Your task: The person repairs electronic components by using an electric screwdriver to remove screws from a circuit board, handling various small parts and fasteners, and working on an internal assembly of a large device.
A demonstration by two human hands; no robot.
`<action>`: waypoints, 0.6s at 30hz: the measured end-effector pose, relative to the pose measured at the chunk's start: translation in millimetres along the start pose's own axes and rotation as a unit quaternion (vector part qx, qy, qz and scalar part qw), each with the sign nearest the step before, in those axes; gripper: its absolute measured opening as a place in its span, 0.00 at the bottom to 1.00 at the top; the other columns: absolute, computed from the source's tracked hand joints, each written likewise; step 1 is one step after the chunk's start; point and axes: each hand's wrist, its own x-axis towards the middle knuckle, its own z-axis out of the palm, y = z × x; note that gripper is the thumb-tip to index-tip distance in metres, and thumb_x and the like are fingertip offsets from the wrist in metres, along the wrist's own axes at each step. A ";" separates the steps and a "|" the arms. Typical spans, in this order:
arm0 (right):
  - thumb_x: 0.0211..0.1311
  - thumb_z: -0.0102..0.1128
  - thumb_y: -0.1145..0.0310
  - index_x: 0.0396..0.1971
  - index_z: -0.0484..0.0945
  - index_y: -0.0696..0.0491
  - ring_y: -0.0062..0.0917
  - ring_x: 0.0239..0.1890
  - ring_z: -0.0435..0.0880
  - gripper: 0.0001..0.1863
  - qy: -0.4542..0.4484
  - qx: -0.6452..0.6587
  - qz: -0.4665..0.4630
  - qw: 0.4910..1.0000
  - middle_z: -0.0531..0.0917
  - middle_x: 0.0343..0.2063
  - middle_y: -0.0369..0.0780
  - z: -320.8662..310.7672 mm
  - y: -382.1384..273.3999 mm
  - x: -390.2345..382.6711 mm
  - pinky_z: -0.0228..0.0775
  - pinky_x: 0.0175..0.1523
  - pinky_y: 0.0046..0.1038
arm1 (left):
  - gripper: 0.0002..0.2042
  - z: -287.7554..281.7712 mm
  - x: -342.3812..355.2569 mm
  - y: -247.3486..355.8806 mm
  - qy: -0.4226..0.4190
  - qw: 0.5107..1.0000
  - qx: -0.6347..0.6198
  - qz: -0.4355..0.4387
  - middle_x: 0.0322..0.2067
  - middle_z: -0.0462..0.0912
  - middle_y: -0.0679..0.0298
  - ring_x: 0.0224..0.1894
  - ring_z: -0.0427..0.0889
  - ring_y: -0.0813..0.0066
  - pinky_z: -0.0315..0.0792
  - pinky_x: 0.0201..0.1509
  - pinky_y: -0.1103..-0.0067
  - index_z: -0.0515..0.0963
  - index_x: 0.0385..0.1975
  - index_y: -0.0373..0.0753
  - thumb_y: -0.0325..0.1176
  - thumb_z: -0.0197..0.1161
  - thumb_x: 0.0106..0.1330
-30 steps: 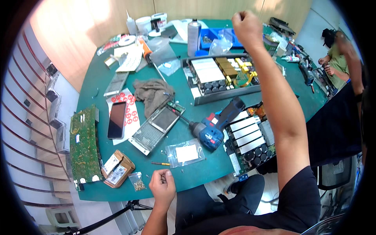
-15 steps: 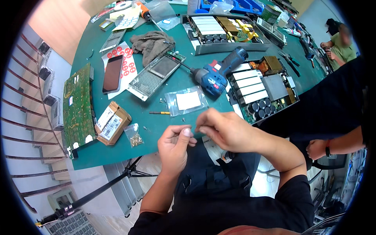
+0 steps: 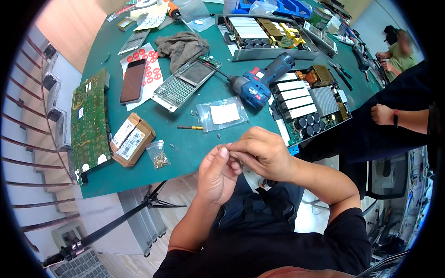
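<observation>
My left hand [image 3: 217, 173] and my right hand [image 3: 263, 154] meet at the fingertips just off the table's near edge. Both are pinched closed, and whatever sits between the fingers is too small to name. Just beyond them on the green table lie a small loose screw [image 3: 219, 136], a clear plastic bag with a white label [image 3: 224, 114] and a yellow-and-black screwdriver bit [image 3: 190, 127]. A small bag of brass-coloured screws [image 3: 160, 156] lies to their left. Farther back rests a blue cordless drill [image 3: 259, 83], its long bit pointing left over a perforated metal panel [image 3: 178, 92].
At left are a cardboard box [image 3: 132, 140], a green circuit board [image 3: 88, 123] and a phone [image 3: 133, 81]. Two open power-supply units [image 3: 308, 102] fill the right and back. A grey cloth [image 3: 181, 48] lies behind the panel. Another person's hand [image 3: 384, 114] is at right.
My hands have come together, the right fingers now touching the left fingertips. The other person's hand at right has risen. The table view has shifted slightly.
</observation>
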 end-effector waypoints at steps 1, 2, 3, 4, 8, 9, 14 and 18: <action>0.52 0.68 0.79 0.38 0.83 0.57 0.29 0.29 0.81 0.12 -0.001 0.000 0.006 1.000 0.80 0.27 0.40 1.2 1.8 2.0 0.73 0.34 0.28 | 0.08 -1.4 2.7 1.6 -0.002 1.000 -0.002 0.004 0.33 0.77 0.67 0.31 0.73 0.81 0.69 0.36 0.82 0.75 0.40 0.38 0.36 0.57 0.72; 0.52 0.68 0.77 0.40 0.83 0.55 0.30 0.30 0.80 0.13 -0.005 -0.007 -0.005 1.000 0.79 0.27 0.39 1.9 5.4 4.4 0.73 0.35 0.29 | 0.08 -3.0 5.7 3.5 -0.003 1.000 -0.004 0.008 0.33 0.77 0.67 0.31 0.73 0.81 0.69 0.36 0.82 0.74 0.40 0.38 0.36 0.57 0.72; 0.52 0.68 0.76 0.41 0.82 0.54 0.31 0.30 0.80 0.15 -0.010 -0.015 -0.017 1.000 0.78 0.26 0.39 1.8 10.4 7.9 0.73 0.36 0.30 | 0.08 -4.5 8.8 5.5 -0.005 1.000 -0.006 0.012 0.32 0.76 0.67 0.31 0.73 0.81 0.68 0.36 0.83 0.74 0.39 0.38 0.36 0.57 0.72; 0.52 0.68 0.75 0.43 0.81 0.53 0.32 0.31 0.79 0.16 -0.014 -0.019 -0.030 0.999 0.78 0.26 0.38 2.7 17.7 12.7 0.73 0.37 0.31 | 0.08 -7.3 12.1 8.2 -0.004 1.000 -0.004 0.024 0.32 0.76 0.67 0.31 0.73 0.81 0.68 0.35 0.83 0.74 0.39 0.38 0.36 0.56 0.72; 0.46 0.64 0.78 0.61 0.68 0.53 0.41 0.50 0.75 0.36 -0.069 -0.317 -0.012 0.946 0.77 0.47 0.46 -49.8 67.7 52.2 0.69 0.55 0.39 | 0.08 -10.8 20.3 22.3 0.036 0.997 0.024 0.062 0.31 0.73 0.67 0.30 0.71 0.81 0.67 0.33 0.83 0.72 0.38 0.38 0.36 0.55 0.73; 0.46 0.62 0.80 0.63 0.65 0.52 0.42 0.57 0.72 0.38 -0.111 -0.414 -0.016 0.903 0.74 0.55 0.45 -59.8 85.4 63.1 0.64 0.61 0.38 | 0.08 -11.5 21.0 26.9 0.056 0.995 0.037 0.074 0.31 0.72 0.67 0.30 0.70 0.81 0.67 0.33 0.83 0.71 0.38 0.38 0.36 0.54 0.73; 0.45 0.60 0.81 0.67 0.59 0.51 0.38 0.66 0.65 0.43 -0.353 -0.405 0.057 0.842 0.68 0.64 0.44 -84.3 126.3 95.1 0.54 0.71 0.38 | 0.08 -16.8 23.0 31.6 0.084 0.992 0.060 0.079 0.32 0.72 0.67 0.29 0.71 0.80 0.67 0.33 0.83 0.71 0.38 0.38 0.37 0.54 0.73; 0.47 0.65 0.77 0.69 0.57 0.46 0.34 0.60 0.72 0.46 -0.374 -0.478 0.004 0.795 0.73 0.58 0.41 -78.7 141.4 92.0 0.63 0.63 0.33 | 0.09 -21.2 17.6 33.5 0.097 0.989 0.074 0.079 0.32 0.73 0.67 0.30 0.71 0.80 0.67 0.34 0.83 0.71 0.38 0.38 0.37 0.54 0.73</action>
